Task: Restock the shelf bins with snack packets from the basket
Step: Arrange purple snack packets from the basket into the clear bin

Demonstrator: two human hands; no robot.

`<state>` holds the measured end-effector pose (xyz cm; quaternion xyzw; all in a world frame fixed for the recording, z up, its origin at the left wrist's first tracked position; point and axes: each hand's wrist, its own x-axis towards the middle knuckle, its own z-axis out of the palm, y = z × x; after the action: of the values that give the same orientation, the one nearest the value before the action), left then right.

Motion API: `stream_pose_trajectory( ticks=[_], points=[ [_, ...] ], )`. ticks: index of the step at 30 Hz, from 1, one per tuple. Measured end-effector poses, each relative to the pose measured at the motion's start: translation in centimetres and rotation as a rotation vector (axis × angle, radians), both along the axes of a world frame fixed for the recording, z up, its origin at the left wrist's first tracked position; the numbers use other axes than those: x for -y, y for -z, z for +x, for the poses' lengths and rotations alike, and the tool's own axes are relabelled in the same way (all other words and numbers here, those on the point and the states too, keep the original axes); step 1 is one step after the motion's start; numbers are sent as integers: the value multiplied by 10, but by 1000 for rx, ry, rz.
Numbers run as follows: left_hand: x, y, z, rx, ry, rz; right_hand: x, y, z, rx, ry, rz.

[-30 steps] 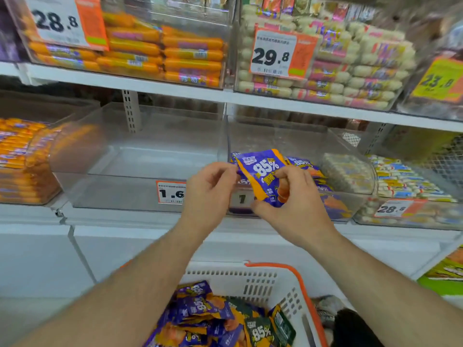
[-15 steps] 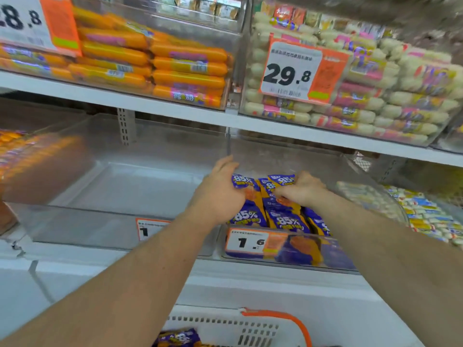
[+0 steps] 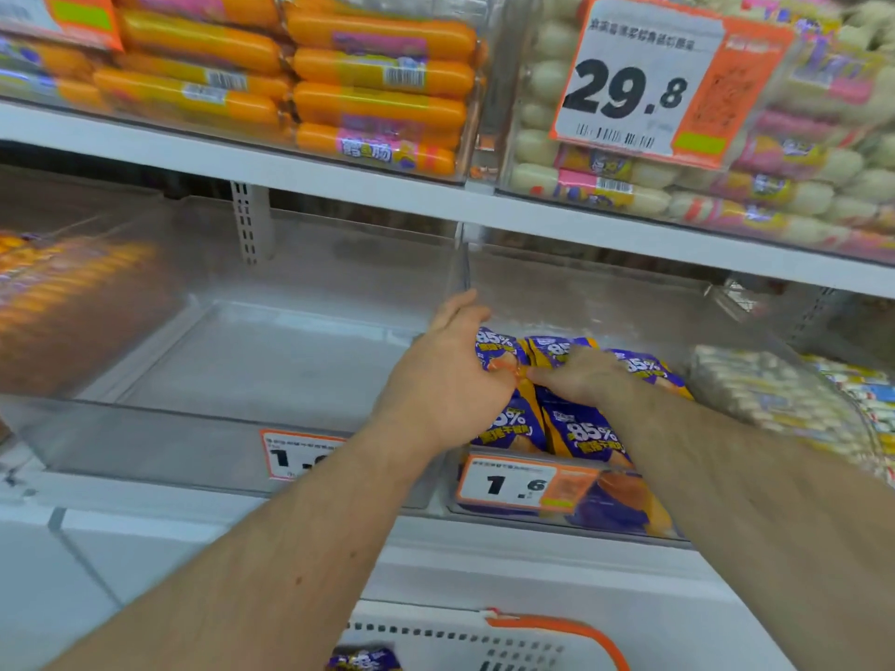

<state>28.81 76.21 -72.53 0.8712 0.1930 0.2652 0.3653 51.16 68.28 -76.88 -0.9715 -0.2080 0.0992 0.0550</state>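
Change, largest item first: both forearms now reach deep over the front wall of the clear shelf bin (image 3: 571, 307), where a second ago the hands were held in front of it, lifting one purple-and-orange snack packet; that packet is now down among the purple packets (image 3: 576, 428) already standing in this bin, so one more unit counts as shelved. Left hand (image 3: 445, 380): fingers curled against the left side of the packet row, gripping or pressing it together; which of the two cannot be told. Right hand (image 3: 586, 380): fingers bent over the packet tops, touching them; whether it pinches a packet or only presses is not clear. Judged step: squaring the row upright before the next fetch. Basket (image 3: 557, 627): white with an orange rim, at the lower edge below the shelf, one purple packet (image 3: 363, 661) showing in it, so stock remains to move. Surroundings: white shelf boards (image 3: 339, 171); a neighbouring clear bin (image 3: 242, 331) to the left, bare-floored; orange sausage packs (image 3: 378, 70) on the shelf above, pale sausage packs (image 3: 799, 196) beside them. Smallest: price tag 29.8 (image 3: 634, 84) above; price tag 1.6 (image 3: 508, 484) on the stocked bin's front.
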Motion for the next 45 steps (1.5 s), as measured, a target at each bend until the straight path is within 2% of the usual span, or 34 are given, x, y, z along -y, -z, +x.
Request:
stream_pose_trajectory(
  ticks=[6, 11, 15, 18, 20, 22, 24, 28, 31, 35, 38, 40, 42, 45],
  points=[
    [1, -2, -1, -4, -6, 8, 0, 6, 3, -8, 12, -69],
    [3, -2, 0, -17, -7, 37, 5, -20, -19, 153, 9, 57],
    [7, -6, -8, -15, -51, 157, 23, -52, -71, 385, -49, 385],
    [17, -12, -28, 149, -8, 423, 44, -53, -119, 758, -291, 850],
    [30, -6, -45, 270, 41, 541, 63, -47, -156, 887, -461, 1071],
    [48, 10, -63, 345, 103, 554, 79, -28, -188, 854, -526, 1156],
    [65, 36, -84, 348, 168, 475, 90, 3, -209, 684, -470, 1179],
    [91, 105, -125, 130, 111, 233, 109, 77, -233, 269, -198, 954],
    [109, 145, -147, -130, 98, 88, 126, 128, -244, 61, -137, 698],
    [128, 175, -165, -378, 134, -67, 158, 190, -260, -205, -310, 203],
    [135, 187, -174, -472, 142, -185, 176, 217, -273, -435, -401, -159],
    [136, 192, -178, -489, 110, -229, 180, 223, -281, -481, -479, -373],
    [135, 196, -179, -491, 77, -273, 182, 226, -283, -520, -529, -527],
    [135, 197, -178, -505, 63, -320, 180, 226, -283, -523, -548, -607]
  ],
)
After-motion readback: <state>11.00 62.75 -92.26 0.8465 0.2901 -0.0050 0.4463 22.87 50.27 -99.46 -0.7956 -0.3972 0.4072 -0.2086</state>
